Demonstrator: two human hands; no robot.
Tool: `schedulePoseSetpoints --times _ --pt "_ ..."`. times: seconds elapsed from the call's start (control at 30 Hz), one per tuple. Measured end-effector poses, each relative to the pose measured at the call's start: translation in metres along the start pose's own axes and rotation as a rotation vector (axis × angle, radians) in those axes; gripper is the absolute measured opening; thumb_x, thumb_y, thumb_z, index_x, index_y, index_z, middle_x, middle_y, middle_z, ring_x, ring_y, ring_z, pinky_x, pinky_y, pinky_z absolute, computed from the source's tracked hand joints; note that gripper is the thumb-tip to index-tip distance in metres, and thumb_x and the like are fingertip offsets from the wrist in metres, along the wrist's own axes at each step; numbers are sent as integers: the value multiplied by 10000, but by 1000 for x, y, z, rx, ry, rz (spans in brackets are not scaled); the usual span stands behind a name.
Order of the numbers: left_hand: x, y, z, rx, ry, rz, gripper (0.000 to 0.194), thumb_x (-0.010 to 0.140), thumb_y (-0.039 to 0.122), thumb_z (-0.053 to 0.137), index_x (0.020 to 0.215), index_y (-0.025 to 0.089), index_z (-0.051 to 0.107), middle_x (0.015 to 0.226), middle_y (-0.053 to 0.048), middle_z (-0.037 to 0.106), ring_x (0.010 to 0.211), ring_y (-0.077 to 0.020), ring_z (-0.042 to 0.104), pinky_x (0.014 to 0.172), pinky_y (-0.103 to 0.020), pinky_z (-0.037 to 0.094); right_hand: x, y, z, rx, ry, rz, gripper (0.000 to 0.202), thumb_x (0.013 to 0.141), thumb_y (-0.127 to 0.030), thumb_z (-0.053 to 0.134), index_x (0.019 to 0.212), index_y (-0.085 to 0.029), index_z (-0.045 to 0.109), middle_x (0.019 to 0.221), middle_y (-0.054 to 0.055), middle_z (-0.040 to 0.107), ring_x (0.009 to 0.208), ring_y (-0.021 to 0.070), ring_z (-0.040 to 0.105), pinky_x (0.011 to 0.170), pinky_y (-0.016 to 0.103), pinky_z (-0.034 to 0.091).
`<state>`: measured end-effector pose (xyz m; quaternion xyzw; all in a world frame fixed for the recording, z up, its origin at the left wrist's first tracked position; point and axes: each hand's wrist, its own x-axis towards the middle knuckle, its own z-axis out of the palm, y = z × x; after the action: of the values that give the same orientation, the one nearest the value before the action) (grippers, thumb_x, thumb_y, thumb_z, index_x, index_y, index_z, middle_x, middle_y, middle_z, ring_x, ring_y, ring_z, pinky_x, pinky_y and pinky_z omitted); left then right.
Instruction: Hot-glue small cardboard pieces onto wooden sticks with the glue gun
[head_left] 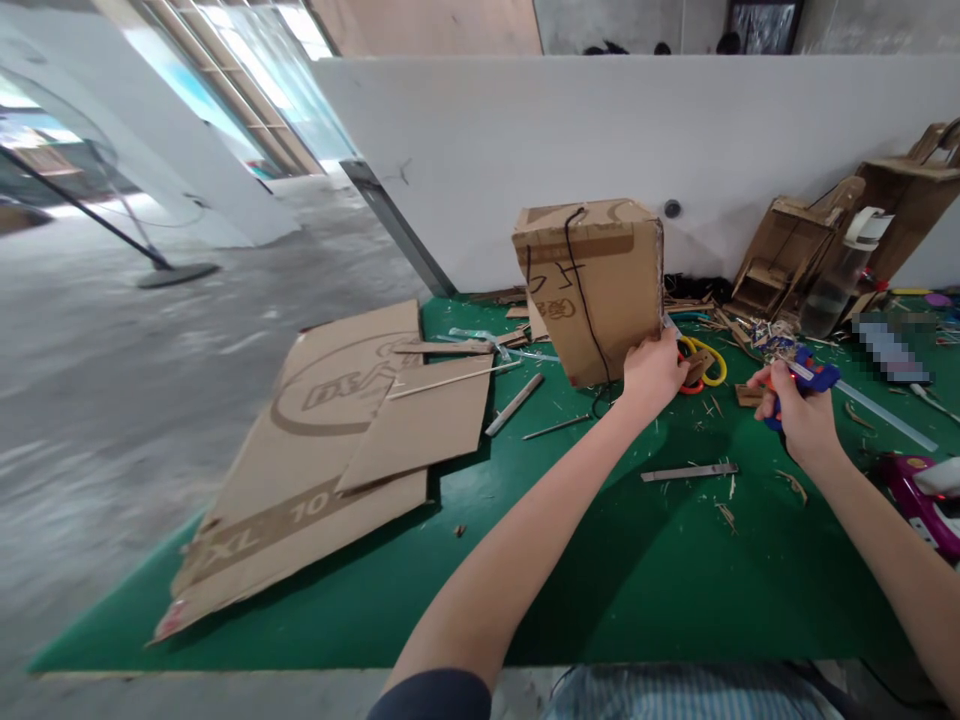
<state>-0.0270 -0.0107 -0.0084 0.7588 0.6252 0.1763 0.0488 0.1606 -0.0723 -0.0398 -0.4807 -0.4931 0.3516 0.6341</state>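
Note:
A brown cardboard box [607,290] with a black cord down its face stands tilted near the back of the green table. My left hand [655,375] grips its lower right corner. To the right, my right hand [802,410] is wrapped round a blue glue gun [814,375], with a clear glue stick [889,413] trailing behind it. Between the hands lie scissors with yellow and red handles [712,362], partly hidden by my left hand and a bit of cardboard.
Flat cardboard sheets [330,410] cover the left of the green table [600,600]. A utility blade [690,472] lies in front. At the right are a bottle [836,275], a phone [892,345], a purple power strip [915,500] and cardboard models [787,250]. A white partition [480,170] stands behind.

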Motion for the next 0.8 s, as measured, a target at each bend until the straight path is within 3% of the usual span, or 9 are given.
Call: schedulePoseSetpoints --times 0.17,0.27,0.53,0.8 --pt "-12 13 -15 15 115 191 296 921 225 528 1216 204 526 1027 -75 705 1049 -245 613 869 -369 480 1 -4 -2 28 45 -65 377 842 -557 639 751 -191 641 762 24 686 417 70 493 436 241 503" --pt "-15 25 -12 2 69 303 221 927 212 502 1137 200 572 1037 -68 691 992 -231 631 808 -337 501 2 -7 -3 43 77 -72 380 839 -558 642 743 -190 642 765 27 678 421 70 488 438 242 500" --pt "-2 60 26 38 -177 512 190 878 290 594 1034 191 639 1092 -97 637 1051 -249 627 806 -321 529 4 -14 -6 61 146 -129 410 854 -578 609 738 -185 633 720 23 661 416 72 476 421 237 471" --pt "17 75 52 64 -256 550 211 900 250 559 1045 160 684 1002 -137 678 1057 -282 626 792 -330 527 3 -16 -5 87 143 -141 387 860 -547 626 736 -181 644 633 7 636 405 77 479 430 239 460"
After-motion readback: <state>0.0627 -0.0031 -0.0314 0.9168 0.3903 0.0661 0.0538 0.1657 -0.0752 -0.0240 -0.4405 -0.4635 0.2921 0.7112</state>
